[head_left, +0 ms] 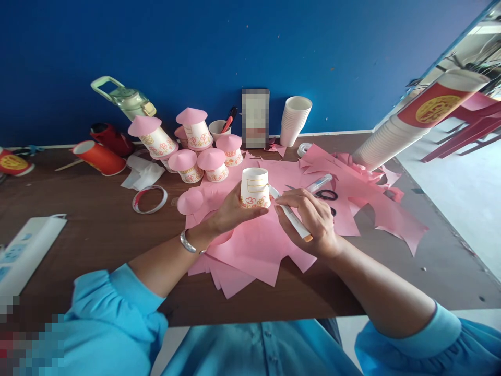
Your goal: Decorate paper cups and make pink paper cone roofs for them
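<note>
My left hand [230, 209] is closed around a white paper cup [255, 187] that stands upside down in its grip. Red flowers run along the cup's lower band, and yellow lines are drawn above them. In my right hand [313, 219] is a white marker pen [294, 221] with an orange end; its tip is at the cup's right side. Pink paper sheets [254, 256] lie beneath both hands. Scissors [326, 195] and another marker [319, 183] rest on the paper near my right hand. A pink paper cone [190, 201] lies left of the cup.
Several decorated cups with pink cone roofs [212, 159] stand behind my left hand. At the back are a green bottle [131, 102], a phone [255, 117] and stacked cups [296, 120]. A tape roll [149, 199] lies left; a tall cup stack [395, 136] leans at right.
</note>
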Available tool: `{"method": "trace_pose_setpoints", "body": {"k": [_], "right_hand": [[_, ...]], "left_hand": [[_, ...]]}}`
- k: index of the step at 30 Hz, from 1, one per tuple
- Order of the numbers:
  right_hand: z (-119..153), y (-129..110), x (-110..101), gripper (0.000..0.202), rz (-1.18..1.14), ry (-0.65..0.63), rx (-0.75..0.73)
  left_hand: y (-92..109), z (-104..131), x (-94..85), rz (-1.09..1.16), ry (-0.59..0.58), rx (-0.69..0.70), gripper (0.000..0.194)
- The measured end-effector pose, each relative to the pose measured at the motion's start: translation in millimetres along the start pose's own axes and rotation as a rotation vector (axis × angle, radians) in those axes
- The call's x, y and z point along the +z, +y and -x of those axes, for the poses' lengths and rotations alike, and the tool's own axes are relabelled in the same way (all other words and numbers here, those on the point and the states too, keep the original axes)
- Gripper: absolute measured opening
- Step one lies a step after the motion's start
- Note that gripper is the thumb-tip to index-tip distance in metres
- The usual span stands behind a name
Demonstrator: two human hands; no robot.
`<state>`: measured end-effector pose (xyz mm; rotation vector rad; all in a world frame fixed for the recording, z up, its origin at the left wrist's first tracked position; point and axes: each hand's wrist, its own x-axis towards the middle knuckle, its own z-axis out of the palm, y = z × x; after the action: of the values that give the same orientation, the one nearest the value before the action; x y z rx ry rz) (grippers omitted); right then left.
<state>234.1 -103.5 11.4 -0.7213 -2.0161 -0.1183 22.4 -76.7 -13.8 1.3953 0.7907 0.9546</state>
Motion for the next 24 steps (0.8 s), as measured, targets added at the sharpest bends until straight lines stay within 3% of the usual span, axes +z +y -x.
{"method": "trace_pose_setpoints", "body": {"k": [13,24], "right_hand": [[-1.0,-3.5,0.2,0.024,0.003,0.086,-0.057],[-4.4,-5.7,-3.2,0.023,0.03,0.056,-0.071]], "left_hand": [[1.3,-0.5,-1.0,-0.004,-0.057,-0.011,0.044],[1.3,3.1,2.7,-0.004,-0.031,-0.013,0.047]]}}
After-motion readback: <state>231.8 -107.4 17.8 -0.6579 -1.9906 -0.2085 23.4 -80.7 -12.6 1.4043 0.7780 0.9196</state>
